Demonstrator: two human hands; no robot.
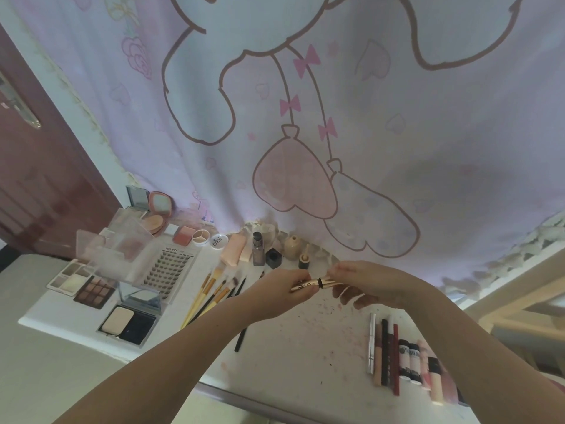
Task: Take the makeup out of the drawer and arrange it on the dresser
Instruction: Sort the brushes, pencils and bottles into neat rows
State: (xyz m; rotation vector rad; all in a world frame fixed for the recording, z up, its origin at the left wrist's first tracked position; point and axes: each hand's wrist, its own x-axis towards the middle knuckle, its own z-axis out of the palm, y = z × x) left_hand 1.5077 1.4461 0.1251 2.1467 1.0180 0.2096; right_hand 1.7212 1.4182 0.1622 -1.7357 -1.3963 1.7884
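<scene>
1. left hand (pixel 279 293) and right hand (pixel 371 281) each pinch one end of a gold tube (pixel 312 284), held level above the desk (pixel 305 347).
2. brushes (pixel 214 293) lie at 9 o'clock of the hands, palettes (pixel 94 290) beyond them.
3. lip tubes (pixel 397 353) sit in a row at 4 o'clock.
4. bottles (pixel 275 249) stand at 12 o'clock by the curtain (pixel 305 117).

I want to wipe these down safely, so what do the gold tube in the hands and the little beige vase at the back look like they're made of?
Gold tube: probably plastic or metal with a shiny metallic coat, since it glints; a black band circles its middle. Beige vase: likely ceramic with a matte finish, as it looks opaque and shows no sharp highlights. Neither is certain.
</scene>
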